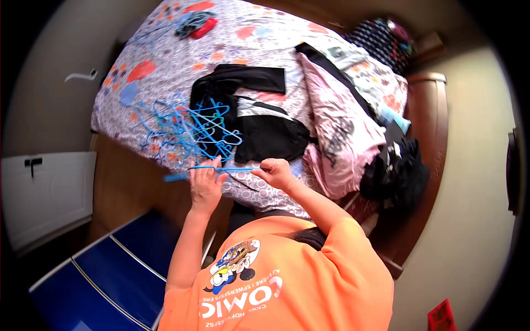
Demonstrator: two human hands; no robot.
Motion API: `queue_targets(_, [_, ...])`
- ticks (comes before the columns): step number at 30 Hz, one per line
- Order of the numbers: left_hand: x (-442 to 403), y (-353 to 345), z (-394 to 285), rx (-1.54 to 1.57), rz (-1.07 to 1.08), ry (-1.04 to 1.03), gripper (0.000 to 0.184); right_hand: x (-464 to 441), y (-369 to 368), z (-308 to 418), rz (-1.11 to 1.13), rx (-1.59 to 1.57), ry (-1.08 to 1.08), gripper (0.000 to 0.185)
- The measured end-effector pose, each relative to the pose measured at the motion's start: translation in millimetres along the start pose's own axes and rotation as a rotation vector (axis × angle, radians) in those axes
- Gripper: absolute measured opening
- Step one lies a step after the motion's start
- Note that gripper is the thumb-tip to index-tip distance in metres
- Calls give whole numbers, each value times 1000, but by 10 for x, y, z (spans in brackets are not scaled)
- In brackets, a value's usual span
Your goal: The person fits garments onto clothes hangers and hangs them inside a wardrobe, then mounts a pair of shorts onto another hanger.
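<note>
A blue hanger (pixel 237 169) stretches between my two hands above the bed's near edge. My right hand (pixel 276 173) is closed round its right end. My left hand (pixel 206 186) is at its left part, fingers partly spread, with the hanger lying across them and the thumb. Just beyond my left hand lies a tangled pile of blue hangers (pixel 190 129) on the bed. A black garment with a white band (pixel 270 135) lies beyond my right hand, and a pink garment (pixel 337 127) is spread to the right of it.
The bed (pixel 160 55) has a patterned sheet and a wooden headboard (pixel 428 165) at right. Dark clothes (pixel 400 171) lie by it, small clothes (pixel 196 24) at the far left, a dotted bundle (pixel 381 41) beyond. A blue panelled surface (pixel 118 270) is at lower left.
</note>
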State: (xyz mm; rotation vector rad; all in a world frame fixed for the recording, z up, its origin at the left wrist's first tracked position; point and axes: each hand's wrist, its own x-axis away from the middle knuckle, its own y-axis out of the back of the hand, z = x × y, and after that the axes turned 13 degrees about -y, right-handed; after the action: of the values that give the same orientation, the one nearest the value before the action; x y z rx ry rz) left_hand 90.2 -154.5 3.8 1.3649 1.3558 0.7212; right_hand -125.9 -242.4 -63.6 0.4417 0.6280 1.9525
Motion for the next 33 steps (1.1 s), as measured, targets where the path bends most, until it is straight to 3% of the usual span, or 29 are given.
queue_targets(2, [72, -46, -112, 302, 233, 133, 25, 195, 114, -283, 65, 55, -60, 31])
queue_targets(4, [180, -164, -352, 379, 211, 149, 20, 294, 231, -565, -74, -88, -6, 21])
queue_targets(5, [245, -232, -457, 448, 181, 193, 16, 288, 380, -752, -217, -6, -17, 12])
queue_targets(6, [328, -326, -543, 449, 186, 174, 16, 303, 553, -949, -402, 28, -115, 13])
queue_targets(7, [423, -432, -617, 487, 103, 182, 18, 366, 691, -1190, -641, 237, -335, 21])
queue_targets(8, [488, -485, -687, 524, 21, 194, 19, 427, 783, -1659, -788, 454, -555, 35])
queue_targets(9, [519, -498, -788, 557, -37, 186, 21, 502, 986, -1780, -921, 460, -882, 47])
queue_targets(10, [559, -510, -855, 554, -33, 182, 21, 576, 1130, -2157, -1014, 651, -1034, 55])
queue_targets(12, [628, -530, -963, 606, -55, 248, 20, 748, 1585, -2247, -879, 394, -1466, 76])
queue_targets(14, [602, -370, -1083, 570, 52, 310, 20, 848, 1824, -2440, -748, 81, -1612, 90])
queue_targets(15, [600, -311, -1133, 541, 163, 377, 20, 858, 1799, -2769, -744, 74, -1608, 90])
queue_targets(17, [692, -368, -1139, 552, 135, 351, 20, 815, 1490, -3599, -1144, -195, -1346, 97])
queue_targets(18, [709, -368, -1164, 573, 112, 321, 21, 819, 1540, -3420, -1137, -201, -1348, 97])
queue_targets(20, [706, -332, -1271, 573, 114, 340, 21, 837, 1653, -3087, -756, -605, -1123, 98])
queue_targets(21, [695, -322, -1314, 581, 115, 357, 21, 803, 1490, -3208, -775, -429, -903, 86])
queue_targets(22, [694, -336, -1336, 578, 117, 357, 21, 767, 1455, -2785, -798, -179, -856, 77])
queue_targets(23, [699, -357, -1352, 599, 78, 328, 21, 759, 1454, -2264, -705, -251, -806, 71])
queue_targets(24, [705, -371, -1367, 619, 41, 298, 21, 719, 1272, -2246, -526, -39, -875, 74])
queue_targets(25, [709, -376, -1375, 617, 46, 297, 21, 706, 1053, -2083, -497, 173, -774, 68])
queue_targets(27, [697, -382, -1381, 609, 67, 316, 21, 720, 780, -1746, -332, 250, -549, 53])
queue_targets(30, [693, -424, -1369, 629, 23, 292, 20, 759, 337, -1604, 112, 365, -321, 51])
queue_targets(32, [668, -339, -1346, 556, 110, 331, 20, 741, 201, -1549, 336, 360, -301, 45])
queue_targets(33, [663, -300, -1334, 487, 187, 367, 20, 733, 139, -1626, 276, 318, -329, 40])
